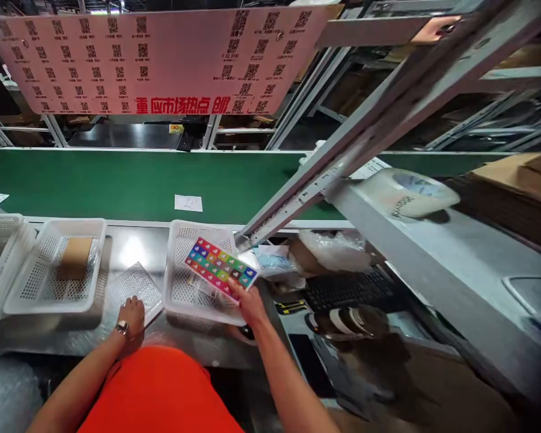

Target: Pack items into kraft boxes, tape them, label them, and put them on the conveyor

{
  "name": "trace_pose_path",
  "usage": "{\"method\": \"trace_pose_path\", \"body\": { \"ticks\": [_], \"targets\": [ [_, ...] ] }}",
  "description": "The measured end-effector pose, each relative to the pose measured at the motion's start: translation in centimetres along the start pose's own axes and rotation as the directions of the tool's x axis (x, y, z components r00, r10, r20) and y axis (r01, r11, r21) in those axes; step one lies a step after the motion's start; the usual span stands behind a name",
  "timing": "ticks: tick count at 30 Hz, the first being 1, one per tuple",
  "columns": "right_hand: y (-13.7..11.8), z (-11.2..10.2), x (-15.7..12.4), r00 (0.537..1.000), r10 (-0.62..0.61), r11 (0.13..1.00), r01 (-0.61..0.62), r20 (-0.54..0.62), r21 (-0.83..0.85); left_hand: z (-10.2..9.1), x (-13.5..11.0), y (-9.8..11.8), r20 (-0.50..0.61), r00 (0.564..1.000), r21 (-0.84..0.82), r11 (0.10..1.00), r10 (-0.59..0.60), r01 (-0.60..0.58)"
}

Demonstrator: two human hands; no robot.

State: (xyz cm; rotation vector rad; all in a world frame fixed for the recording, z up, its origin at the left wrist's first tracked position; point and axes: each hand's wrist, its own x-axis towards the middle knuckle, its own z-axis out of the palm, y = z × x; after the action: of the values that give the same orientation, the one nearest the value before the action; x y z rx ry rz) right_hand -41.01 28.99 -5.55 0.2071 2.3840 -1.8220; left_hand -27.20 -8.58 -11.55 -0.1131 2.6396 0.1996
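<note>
The right hand (251,305) is closed on the near edge of a colourful sticker sheet (220,268), thumb and fingers pinching it. This keeps the sheet flat and tilted just above the middle white basket (168,282).

The left hand (132,314) lies on the near corner of a clear plastic bag (137,284), which rests on the metal surface (130,243) between two baskets. The weight of the hand seems to keep the light bag in place, but I cannot tell whether the fingers grip it or only press on it.

The left basket (31,288) holds a brown box (74,257). On the far side runs a green conveyor belt (117,180), and a keyboard (338,288) sits on the right.
</note>
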Motion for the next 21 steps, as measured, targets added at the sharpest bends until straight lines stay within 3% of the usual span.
{"method": "trace_pose_path", "body": {
  "ticks": [2, 4, 8, 15, 21],
  "targets": [
    [2.1, 1.9, -5.2, 0.976, 0.116, 0.973, -0.149, 0.184, 0.177, -0.5, 0.4, 0.0, -0.015, 1.000, -0.024, 1.000, 0.018, -0.018],
    [4.4, 4.7, -9.8, 0.927, 0.227, 0.937, -0.292, 0.300, 0.193, -0.8, 0.8, -0.4, -0.022, 0.999, -0.046, 0.998, 0.043, -0.044],
    [7.2, 11.1, -15.6, 0.870, 0.396, 0.886, -0.445, 0.293, 0.127, -1.2, 1.4, -2.0, 0.016, 0.994, -0.043, 0.993, 0.111, -0.110],
    [8.5, 19.2, -19.2, 0.848, 0.529, 0.807, -0.516, 0.038, 0.288, -0.2, 1.6, -3.7, 0.064, 0.956, -0.039, 0.958, 0.288, -0.286],
    [7.3, 24.1, -18.8, 0.874, 0.485, 0.825, -0.462, 0.013, 0.326, 1.4, 0.1, -3.5, 0.096, 0.910, -0.036, 0.915, 0.403, -0.401]
  ]
}}
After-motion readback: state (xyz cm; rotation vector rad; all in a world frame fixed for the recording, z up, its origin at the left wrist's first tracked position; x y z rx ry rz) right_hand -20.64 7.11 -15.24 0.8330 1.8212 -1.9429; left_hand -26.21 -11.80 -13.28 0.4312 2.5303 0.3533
